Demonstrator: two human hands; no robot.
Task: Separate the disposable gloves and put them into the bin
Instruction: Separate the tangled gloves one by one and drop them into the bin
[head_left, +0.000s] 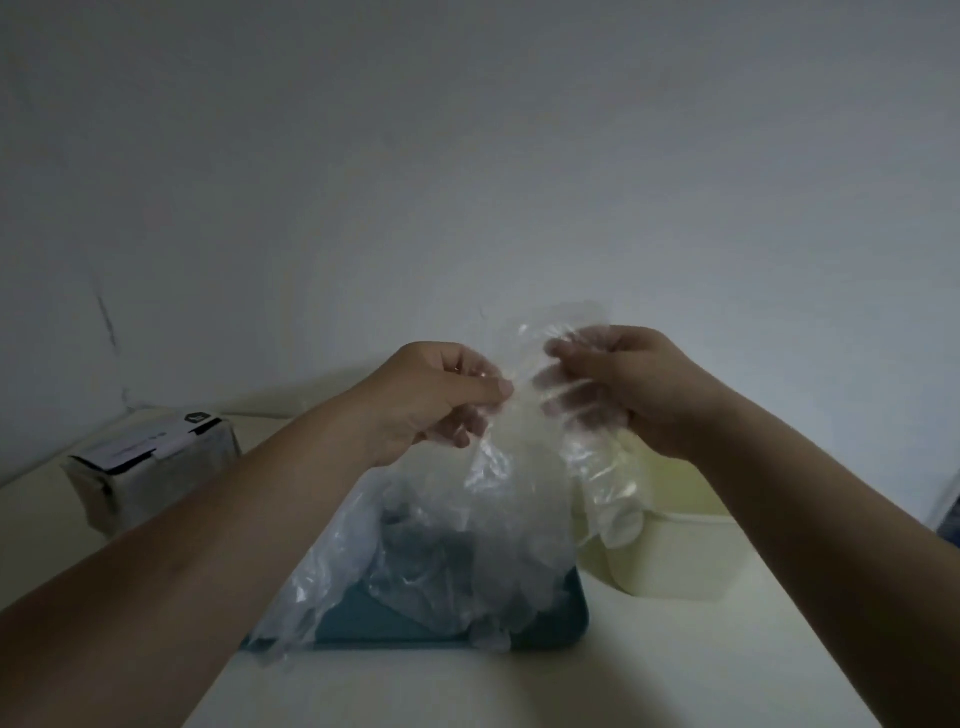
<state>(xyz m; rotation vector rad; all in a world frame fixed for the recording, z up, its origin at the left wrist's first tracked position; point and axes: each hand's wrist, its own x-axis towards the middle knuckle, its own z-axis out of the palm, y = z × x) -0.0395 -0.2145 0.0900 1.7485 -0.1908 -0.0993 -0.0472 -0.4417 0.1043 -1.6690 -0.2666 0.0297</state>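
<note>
Disposable gloves of thin clear plastic hang in the air, pinched from both sides: the left hand nips one film edge between thumb and fingers, and the right hand is closed on the other. Beneath them a loose heap of clear gloves lies on a teal tray. A pale yellow bin stands just right of it on the table; a white box sits far left.

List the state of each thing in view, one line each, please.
Left hand: grip pinched on the held gloves.
Right hand: grip closed on them.
Held gloves: raised, stuck together.
Glove pile: heaped on the teal tray.
Cream bin: open.
</note>
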